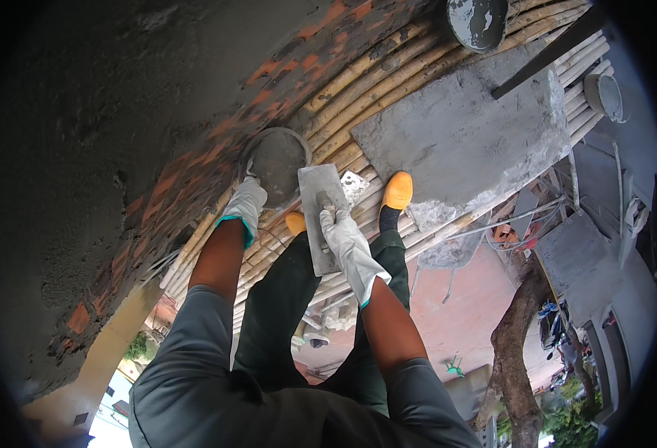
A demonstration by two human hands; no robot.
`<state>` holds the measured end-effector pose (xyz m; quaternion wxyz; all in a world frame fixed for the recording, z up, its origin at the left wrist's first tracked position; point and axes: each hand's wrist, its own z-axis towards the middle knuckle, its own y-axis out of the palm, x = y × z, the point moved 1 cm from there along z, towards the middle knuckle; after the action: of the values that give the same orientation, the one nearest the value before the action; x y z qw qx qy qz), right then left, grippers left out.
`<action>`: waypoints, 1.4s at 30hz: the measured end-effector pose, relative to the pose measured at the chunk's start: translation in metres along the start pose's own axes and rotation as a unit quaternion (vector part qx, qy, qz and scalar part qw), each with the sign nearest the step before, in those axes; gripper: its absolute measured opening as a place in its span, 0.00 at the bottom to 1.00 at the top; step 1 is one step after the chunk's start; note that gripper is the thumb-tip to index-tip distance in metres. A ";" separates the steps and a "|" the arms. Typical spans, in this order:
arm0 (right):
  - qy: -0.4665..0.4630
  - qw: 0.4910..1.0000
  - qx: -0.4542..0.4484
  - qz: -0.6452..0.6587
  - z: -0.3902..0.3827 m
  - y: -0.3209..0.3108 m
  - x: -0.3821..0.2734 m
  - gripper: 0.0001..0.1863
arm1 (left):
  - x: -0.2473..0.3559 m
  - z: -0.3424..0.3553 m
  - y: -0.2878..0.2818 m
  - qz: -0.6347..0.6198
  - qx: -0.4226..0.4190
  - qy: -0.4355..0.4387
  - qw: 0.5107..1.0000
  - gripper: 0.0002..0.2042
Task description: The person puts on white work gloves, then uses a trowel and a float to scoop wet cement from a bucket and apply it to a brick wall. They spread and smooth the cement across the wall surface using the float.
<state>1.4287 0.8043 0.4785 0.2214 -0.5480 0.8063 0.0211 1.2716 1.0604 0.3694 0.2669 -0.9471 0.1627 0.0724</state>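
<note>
My right hand [345, 243], in a white glove, is wrapped round the handle of a plastering trowel [315, 179]. The trowel's long grey plate lies in front of my legs. My left hand [248, 200], also gloved in white, is closed at the near-left rim of a round mortar pan [301, 140]. Grey mortar [277, 160] covers the inside of the pan. Part of my left fingers is hard to make out against the rim. On the left rises a brick wall [168, 187], partly coated with wet grey plaster [59, 179].
I stand on a platform of bamboo poles [343, 134] in orange shoes [398, 190]. A mortar-smeared board [470, 127] lies ahead right, crossed by a dark pole [549, 56]. Two buckets [478, 22] [605, 97] stand farther off. Past the platform edge are a drop and a tree trunk [515, 351].
</note>
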 end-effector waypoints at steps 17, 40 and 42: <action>0.047 0.995 -0.053 -0.064 0.010 -0.011 0.009 0.35 | 0.032 -0.026 -0.025 0.141 0.054 0.099 0.984 0.13; 0.007 0.996 -0.021 -0.092 0.045 0.014 0.049 0.31 | 0.013 -0.053 -0.006 0.121 -0.051 0.070 0.989 0.26; 0.010 0.995 -0.028 -0.097 0.046 0.012 0.047 0.30 | 0.031 -0.048 -0.038 0.113 -0.056 0.031 0.992 0.26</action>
<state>1.4195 0.7807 0.4171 0.1993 -0.6295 0.7508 0.0169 1.3158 1.0571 0.4219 0.1981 -0.9380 0.2723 0.0815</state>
